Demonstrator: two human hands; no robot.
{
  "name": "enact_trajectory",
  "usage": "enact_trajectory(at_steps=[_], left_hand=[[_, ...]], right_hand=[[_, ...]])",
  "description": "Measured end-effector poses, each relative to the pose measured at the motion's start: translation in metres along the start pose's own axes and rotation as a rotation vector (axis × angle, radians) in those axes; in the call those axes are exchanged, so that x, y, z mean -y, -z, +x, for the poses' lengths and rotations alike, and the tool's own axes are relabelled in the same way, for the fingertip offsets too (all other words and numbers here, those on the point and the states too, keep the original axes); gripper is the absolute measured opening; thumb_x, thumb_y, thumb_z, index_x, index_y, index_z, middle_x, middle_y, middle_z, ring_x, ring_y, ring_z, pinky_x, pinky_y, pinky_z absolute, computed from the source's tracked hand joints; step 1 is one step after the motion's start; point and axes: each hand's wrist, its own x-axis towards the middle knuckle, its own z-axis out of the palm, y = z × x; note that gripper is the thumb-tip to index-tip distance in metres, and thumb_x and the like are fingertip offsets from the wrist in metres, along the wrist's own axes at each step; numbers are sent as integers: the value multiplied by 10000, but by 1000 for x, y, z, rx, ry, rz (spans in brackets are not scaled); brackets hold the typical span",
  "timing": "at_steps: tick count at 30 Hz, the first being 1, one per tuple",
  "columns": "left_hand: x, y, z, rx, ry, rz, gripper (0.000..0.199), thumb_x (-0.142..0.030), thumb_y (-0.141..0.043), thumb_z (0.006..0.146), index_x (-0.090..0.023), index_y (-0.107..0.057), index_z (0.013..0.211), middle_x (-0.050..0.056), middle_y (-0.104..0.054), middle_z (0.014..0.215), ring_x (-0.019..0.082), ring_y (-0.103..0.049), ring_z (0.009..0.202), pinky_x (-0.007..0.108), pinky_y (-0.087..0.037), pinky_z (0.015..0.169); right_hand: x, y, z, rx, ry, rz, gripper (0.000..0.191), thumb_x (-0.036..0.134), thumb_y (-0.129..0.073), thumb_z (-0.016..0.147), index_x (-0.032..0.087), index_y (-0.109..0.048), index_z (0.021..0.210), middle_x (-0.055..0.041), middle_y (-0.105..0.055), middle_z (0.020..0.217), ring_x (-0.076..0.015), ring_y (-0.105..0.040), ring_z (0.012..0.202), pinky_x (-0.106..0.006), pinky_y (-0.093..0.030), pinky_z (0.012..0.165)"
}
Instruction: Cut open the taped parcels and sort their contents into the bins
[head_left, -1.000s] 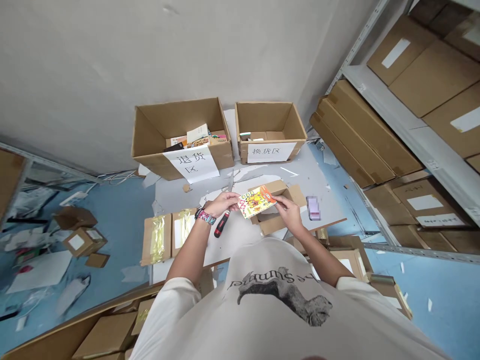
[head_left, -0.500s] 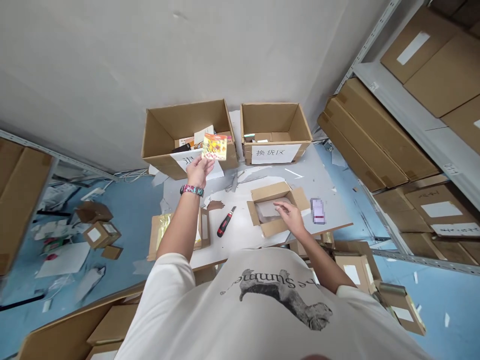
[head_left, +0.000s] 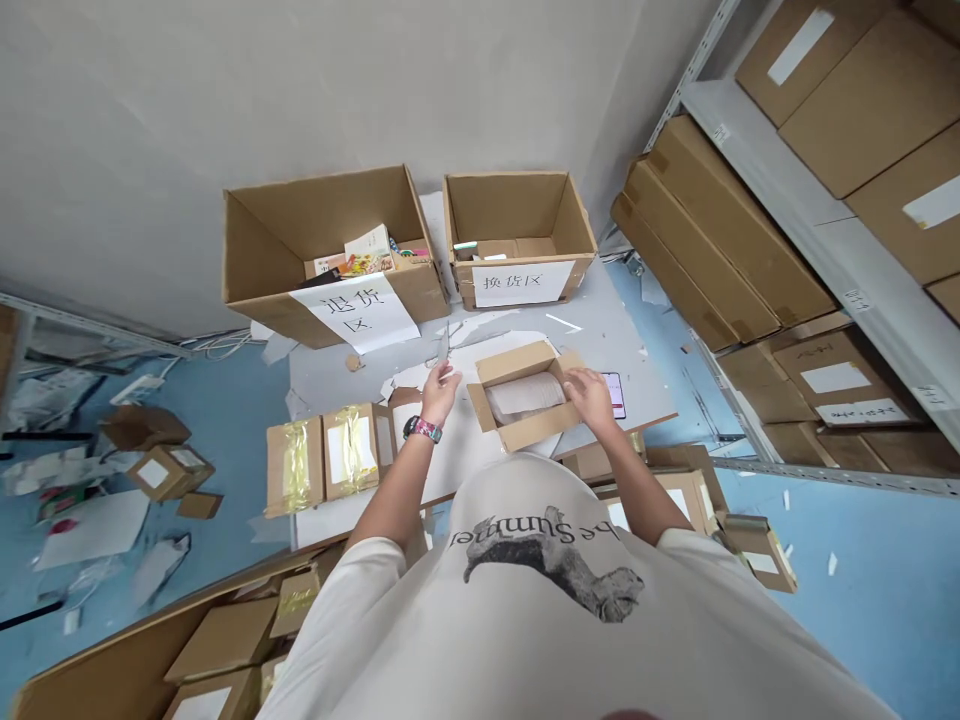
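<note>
Lit dark-edged phone (head_left: pixel 613 396) beside right fingers (head_left: pixel 576 384); two white-signed brown cardboard bins (head_left: pixel 264 318) beyond.
Small open brown cardboard carton (head_left: pixel 525 434), greyish wrap inside: right fingers grip its end, left fingers (head_left: pixel 448 371) loosely apart.

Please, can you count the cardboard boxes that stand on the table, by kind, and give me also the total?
Large open boxes with paper signs: 2
Small open box between the hands: 1
Closed boxes with yellowish tape: 2
Total: 5
</note>
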Motion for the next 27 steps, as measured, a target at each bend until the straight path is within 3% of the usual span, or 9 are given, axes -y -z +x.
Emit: enact_trajectory(at_steps=[3, 6, 10, 14, 17, 21, 25, 27], left_hand=[[28, -7, -34, 135, 115, -6, 693, -518, -850, 993, -223, -681, 1596, 202, -751, 1563, 288, -790, 1306, 423, -669, 1051], [44, -11, -56, 221, 146, 33, 682, -584, -859, 964, -207, -716, 1514, 184, -782, 1457, 262, -812, 1183, 369, -684, 928], [48, -16, -62, 187, 96, 111, 642, -558, -898, 880, -194, -771, 1394, 149, -809, 1315, 252, -806, 1034, 373, -687, 850], [45, -16, -55, 47, 118, 114, 612, -544, -850, 887, -192, -779, 1382, 124, -822, 1262, 235, -788, 971, 388, -689, 880], [45, -16, -55, -8, 115, 66, 596, -617, -796, 924, -209, -797, 1359, 131, -829, 1297, 243, -793, 1033, 385, -682, 917], [46, -23, -64, 65, 65, 55, 584, -709, -686, 1003, -227, -831, 1299, 166, -828, 1380, 276, -808, 1162, 397, -669, 966], [47, -38, -74, 21, -39, 190, 509, -597, -740, 1007, -229, -829, 1348, 179, -783, 1489, 318, -760, 1307, 456, -640, 1103], [49, -45, -79, -61, -92, 292, 613, -547, -801, 979, -221, -770, 1498, 200, -716, 1590, 352, -724, 1375, 498, -609, 1173]], right_hand=[[-26, 4, 10, -37, -136, -100, 547, 268, -672, 946, 136, -823, 1454, -230, -791, 1549, -412, -698, 1488, -651, -491, 1351], [-41, 1, 14, 46, -294, -103, 705, 213, -642, 921, 77, -731, 1607, -243, -793, 1547, -413, -749, 1419, -598, -559, 1299], [-43, -8, 11, 76, -291, -51, 719, 163, -558, 949, 114, -723, 1647, -197, -841, 1480, -376, -816, 1300, -530, -622, 1227], [-38, -18, 7, 59, -223, 64, 691, 197, -540, 986, 157, -732, 1648, -170, -853, 1468, -327, -841, 1240, -489, -653, 1184], [-36, -23, 4, 59, -211, 140, 632, 301, -529, 1057, 157, -742, 1635, -173, -874, 1405, -313, -850, 1223, -485, -664, 1163], [-36, -31, -2, 96, -164, 247, 574, 495, -486, 1132, 189, -840, 1465, -156, -880, 1397, -308, -832, 1283, -486, -664, 1164], [-37, -36, -7, 130, -136, 309, 600, 601, -514, 1126, 203, -844, 1430, -169, -858, 1448, -304, -822, 1260, -476, -682, 1112], [-39, -38, -9, 151, -134, 316, 618, 630, -602, 1090, 204, -815, 1483, -179, -835, 1483, -293, -821, 1193, -455, -700, 1041]])
